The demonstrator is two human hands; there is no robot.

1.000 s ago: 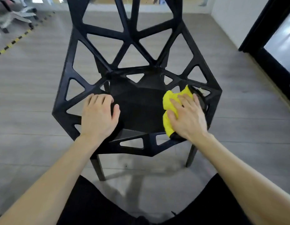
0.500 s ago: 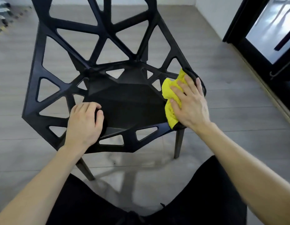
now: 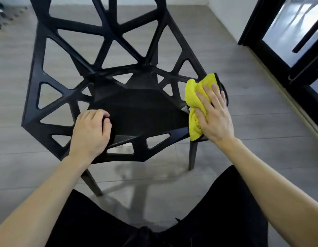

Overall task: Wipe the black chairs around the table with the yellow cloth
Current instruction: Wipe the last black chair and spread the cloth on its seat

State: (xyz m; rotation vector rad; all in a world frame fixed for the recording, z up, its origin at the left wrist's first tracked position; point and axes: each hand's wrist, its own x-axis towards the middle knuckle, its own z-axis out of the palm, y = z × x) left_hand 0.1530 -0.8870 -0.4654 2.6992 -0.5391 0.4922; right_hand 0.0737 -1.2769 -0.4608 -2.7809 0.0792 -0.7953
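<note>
Bright, even daylight, coming from the glass door (image 3: 297,32) at upper right, with pale glare on its panes. Soft grey shadow of the chair (image 3: 136,111) thrown on the floor (image 3: 243,72) toward the viewer. Sheen along the chair's top struts. Wide-angle bending of straight lines toward the edges. Slight motion blur overall, strongest at the upper left corner; hands fairly sharp.

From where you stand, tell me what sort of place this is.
Likely an office or a meeting area, though that is not certain. The grey plank floor, the black-framed glass door at right, and the black geometric chair all suggest it.
</note>
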